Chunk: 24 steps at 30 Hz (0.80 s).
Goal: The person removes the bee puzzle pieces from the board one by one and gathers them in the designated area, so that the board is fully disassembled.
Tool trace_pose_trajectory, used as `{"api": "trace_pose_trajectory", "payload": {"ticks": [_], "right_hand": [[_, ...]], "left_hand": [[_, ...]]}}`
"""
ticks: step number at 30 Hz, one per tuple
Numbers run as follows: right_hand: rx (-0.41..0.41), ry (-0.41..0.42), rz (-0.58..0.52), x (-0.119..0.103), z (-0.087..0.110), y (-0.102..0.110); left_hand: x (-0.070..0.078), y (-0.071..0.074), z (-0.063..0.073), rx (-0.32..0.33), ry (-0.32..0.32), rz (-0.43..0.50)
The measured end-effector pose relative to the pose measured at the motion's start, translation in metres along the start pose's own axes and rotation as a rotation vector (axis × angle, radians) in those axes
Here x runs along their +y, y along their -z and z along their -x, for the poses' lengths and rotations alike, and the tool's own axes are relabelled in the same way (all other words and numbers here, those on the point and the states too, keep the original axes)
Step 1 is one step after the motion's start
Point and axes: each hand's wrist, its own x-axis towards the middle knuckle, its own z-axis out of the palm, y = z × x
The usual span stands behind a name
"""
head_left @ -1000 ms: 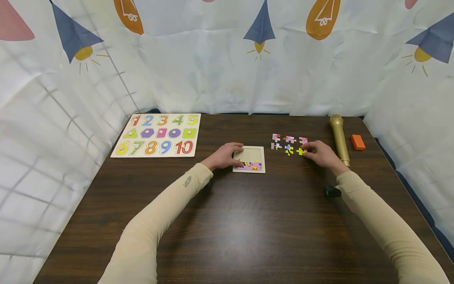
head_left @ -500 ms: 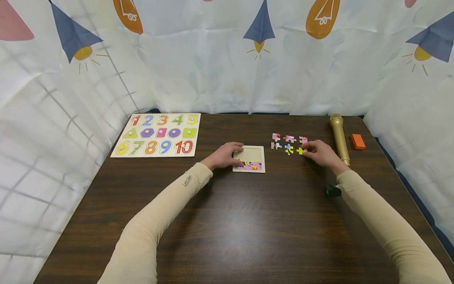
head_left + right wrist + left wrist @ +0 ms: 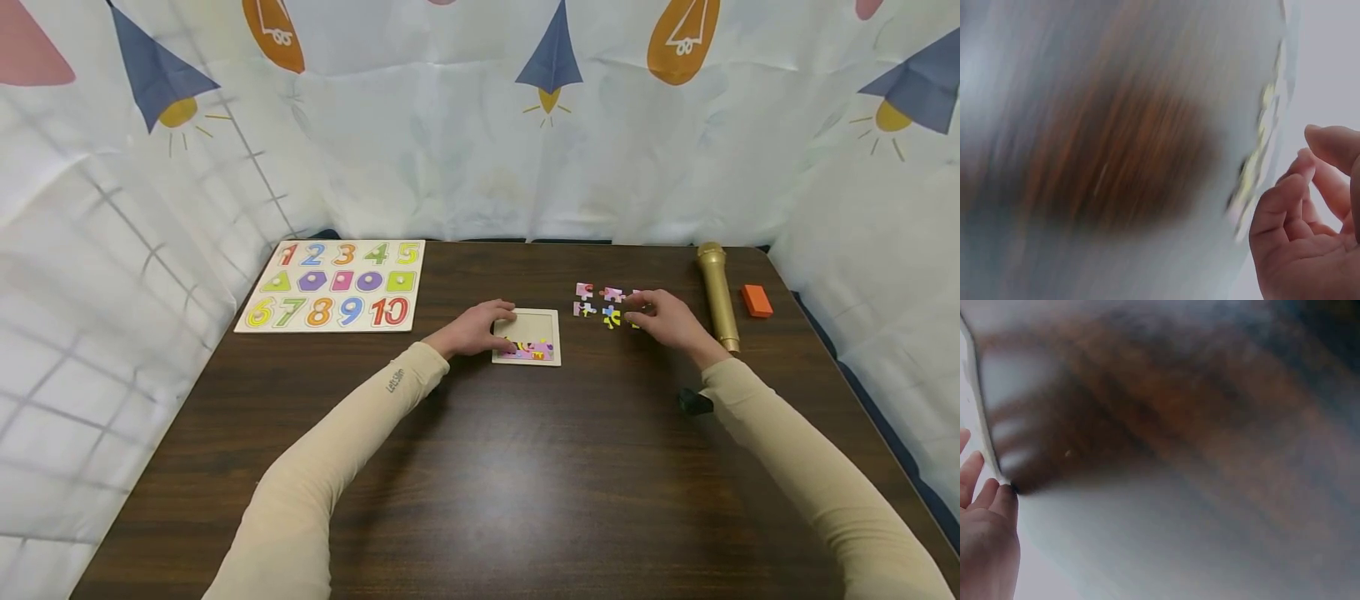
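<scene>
My left hand (image 3: pixel 474 327) rests on the left side of a small wooden puzzle tray (image 3: pixel 557 337), its thumb lying over the fitted pieces (image 3: pixel 536 350) along the lower part. In the left wrist view, fingertips touch the edge of the tray (image 3: pixel 984 425). My right hand (image 3: pixel 671 321) is over the right end of two short rows of loose jigsaw pieces, partly covering the pink and yellow ones there. Its thumb and index finger are apart, with nothing between them in the right wrist view. The blue-and-yellow jigsaw piece (image 3: pixel 611 317) lies just left of the fingertips.
A number-and-shape board (image 3: pixel 330 286) lies at the back left of the dark wooden table (image 3: pixel 495 467). Right of my right hand are a gold microphone-shaped object (image 3: pixel 718 296) and an orange block (image 3: pixel 757 301). A printed white curtain (image 3: pixel 450 150) hangs behind the table.
My right hand has left the yellow jigsaw piece at the right end and shifted slightly left and away from me, over the pieces. The left hand and tray stay put.
</scene>
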Motion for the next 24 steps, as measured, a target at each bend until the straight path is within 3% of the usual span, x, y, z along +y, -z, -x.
{"api": "trace_pose_trajectory", "payload": {"ticks": [7,13,24], "right_hand": [[0.021,0.103,-0.036,-0.048,-0.002,-0.023],[-0.025,0.111,-0.097,-0.085,-0.001,-0.045],[-0.106,0.197,-0.084,-0.121,-0.016,-0.085]], "left_hand": [[0.001,0.006,0.005,0.007,-0.013,0.007],[-0.007,0.007,0.011,0.002,-0.005,0.026],[-0.011,0.004,0.018,0.007,-0.039,0.025]]}}
